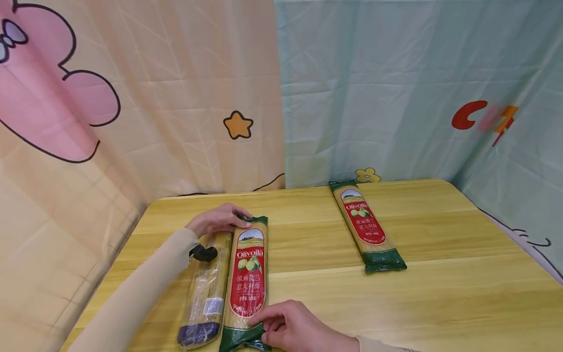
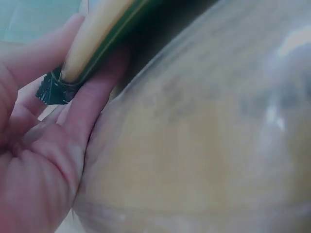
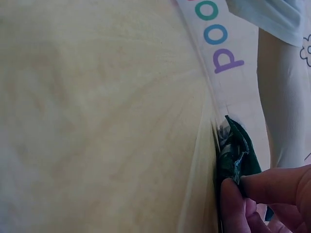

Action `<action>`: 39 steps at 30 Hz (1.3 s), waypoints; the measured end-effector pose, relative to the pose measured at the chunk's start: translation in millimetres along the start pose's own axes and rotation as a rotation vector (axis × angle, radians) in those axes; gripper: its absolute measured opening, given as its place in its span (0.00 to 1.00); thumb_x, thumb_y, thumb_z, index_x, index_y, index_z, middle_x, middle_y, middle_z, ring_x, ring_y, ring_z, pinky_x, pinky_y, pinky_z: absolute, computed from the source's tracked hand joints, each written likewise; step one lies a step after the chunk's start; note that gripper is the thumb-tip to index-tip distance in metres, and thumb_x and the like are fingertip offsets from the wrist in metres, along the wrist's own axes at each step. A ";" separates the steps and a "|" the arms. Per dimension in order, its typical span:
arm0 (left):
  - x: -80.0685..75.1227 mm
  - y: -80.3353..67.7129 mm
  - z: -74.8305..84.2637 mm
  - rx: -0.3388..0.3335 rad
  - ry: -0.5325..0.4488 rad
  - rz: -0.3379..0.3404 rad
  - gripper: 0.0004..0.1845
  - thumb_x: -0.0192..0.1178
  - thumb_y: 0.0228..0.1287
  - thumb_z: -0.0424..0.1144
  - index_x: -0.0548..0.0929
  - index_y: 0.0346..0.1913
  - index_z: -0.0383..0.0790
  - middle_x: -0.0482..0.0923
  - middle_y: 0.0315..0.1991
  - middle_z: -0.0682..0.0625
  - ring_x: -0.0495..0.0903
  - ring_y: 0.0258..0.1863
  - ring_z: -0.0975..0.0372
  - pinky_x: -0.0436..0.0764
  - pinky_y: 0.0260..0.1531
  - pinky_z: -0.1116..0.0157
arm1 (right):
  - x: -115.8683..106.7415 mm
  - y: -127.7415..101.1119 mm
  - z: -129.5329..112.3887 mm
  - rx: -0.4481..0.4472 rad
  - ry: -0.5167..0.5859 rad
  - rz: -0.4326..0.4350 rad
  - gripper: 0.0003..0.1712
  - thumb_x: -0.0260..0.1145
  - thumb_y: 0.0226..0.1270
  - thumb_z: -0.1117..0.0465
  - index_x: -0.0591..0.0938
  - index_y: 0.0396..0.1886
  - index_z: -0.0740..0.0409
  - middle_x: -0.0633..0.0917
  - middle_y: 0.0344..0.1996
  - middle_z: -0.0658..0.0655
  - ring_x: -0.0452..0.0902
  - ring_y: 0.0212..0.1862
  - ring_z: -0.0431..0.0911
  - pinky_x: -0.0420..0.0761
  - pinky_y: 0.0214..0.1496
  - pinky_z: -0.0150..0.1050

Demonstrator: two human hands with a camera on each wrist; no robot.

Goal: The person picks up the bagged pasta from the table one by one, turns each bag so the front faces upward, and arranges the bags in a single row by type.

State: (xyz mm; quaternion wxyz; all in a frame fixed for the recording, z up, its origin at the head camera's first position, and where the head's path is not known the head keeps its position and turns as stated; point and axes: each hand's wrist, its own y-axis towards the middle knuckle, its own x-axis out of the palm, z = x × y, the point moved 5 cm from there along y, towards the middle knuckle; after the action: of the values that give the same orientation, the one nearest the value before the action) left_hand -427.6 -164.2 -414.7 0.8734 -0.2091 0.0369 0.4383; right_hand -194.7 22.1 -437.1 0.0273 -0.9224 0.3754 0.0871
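Observation:
A long spaghetti pack [image 1: 246, 278] with a red label and green ends lies lengthwise on the wooden table [image 1: 440, 293]. My left hand [image 1: 230, 220] grips its far green end [image 2: 56, 90], which lies against the fingers [image 2: 92, 92] in the left wrist view. My right hand [image 1: 268, 326] pinches its near green end [image 3: 235, 155] between thumb and fingertips [image 3: 265, 187]. A second pack [image 1: 205, 288], back side up and clear, lies right beside the first on its left, under my left wrist, and fills the left wrist view [image 2: 204, 141].
A third red-labelled spaghetti pack [image 1: 368, 227] lies alone at the back right of the table. Printed cloth curtains [image 1: 176, 98] hang close around the table's far and side edges. My left sleeve [image 3: 284, 97] stretches along the left side.

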 end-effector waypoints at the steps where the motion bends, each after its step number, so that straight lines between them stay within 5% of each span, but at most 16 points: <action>1: -1.1 -0.7 -0.5 0.003 -0.007 0.006 0.23 0.65 0.64 0.32 0.76 0.59 0.25 0.81 0.46 0.40 0.83 0.42 0.54 0.82 0.45 0.57 | 0.1 -0.2 -0.2 -0.004 -0.007 -0.003 0.16 0.65 0.65 0.71 0.86 0.51 0.57 0.79 0.30 0.42 0.70 0.28 0.32 0.73 0.33 0.24; 14: -11.1 -4.0 -6.6 0.028 -0.131 -0.027 0.18 0.58 0.69 0.28 0.76 0.59 0.23 0.82 0.47 0.38 0.83 0.43 0.55 0.82 0.44 0.61 | 0.1 -0.2 0.9 0.010 0.017 0.061 0.14 0.66 0.63 0.73 0.89 0.46 0.60 0.86 0.35 0.42 0.74 0.30 0.31 0.76 0.35 0.26; 20: -10.0 -4.4 -3.6 0.009 -0.131 0.011 0.20 0.58 0.69 0.29 0.74 0.62 0.25 0.84 0.42 0.39 0.84 0.32 0.61 0.82 0.28 0.69 | -0.7 -1.3 5.4 0.082 0.097 0.119 0.15 0.65 0.61 0.74 0.89 0.44 0.58 0.86 0.34 0.45 0.74 0.30 0.34 0.73 0.32 0.25; 39: -14.5 0.0 -0.6 0.063 -0.192 0.095 0.21 0.58 0.71 0.30 0.73 0.62 0.24 0.84 0.41 0.44 0.82 0.29 0.65 0.80 0.27 0.72 | -13.8 -4.1 -8.2 0.079 0.103 0.231 0.14 0.64 0.62 0.71 0.89 0.44 0.56 0.85 0.33 0.49 0.76 0.30 0.38 0.74 0.31 0.26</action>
State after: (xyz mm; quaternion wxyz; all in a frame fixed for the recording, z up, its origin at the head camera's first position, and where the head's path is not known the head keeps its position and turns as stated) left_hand -436.5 -175.4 -411.6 0.8572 -0.1366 -0.0234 0.4959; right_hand -200.4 33.6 -426.6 0.0339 -0.8745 0.4830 0.0275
